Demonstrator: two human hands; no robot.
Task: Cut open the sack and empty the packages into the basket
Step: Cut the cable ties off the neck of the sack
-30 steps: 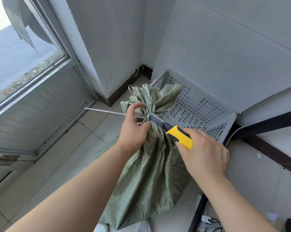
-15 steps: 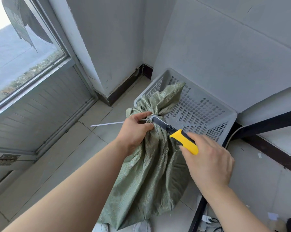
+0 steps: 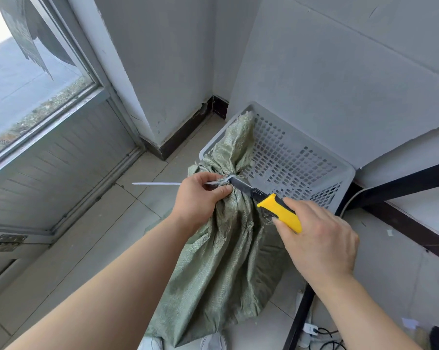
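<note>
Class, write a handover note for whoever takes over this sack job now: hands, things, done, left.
Left hand grips the sack at its tied neck.
Right hand holds the knife, blade against the zip tie.
Sack stands on the floor, top leaning over the basket rim.
Done: nothing cut through yet.
Left: cut the tie, open the sack, empty it into the basket.

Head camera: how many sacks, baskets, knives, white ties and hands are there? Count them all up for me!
green sack: 1
grey basket: 1
yellow knife: 1
white tie: 1
hands: 2 (left hand, right hand)
Total: 6
</note>
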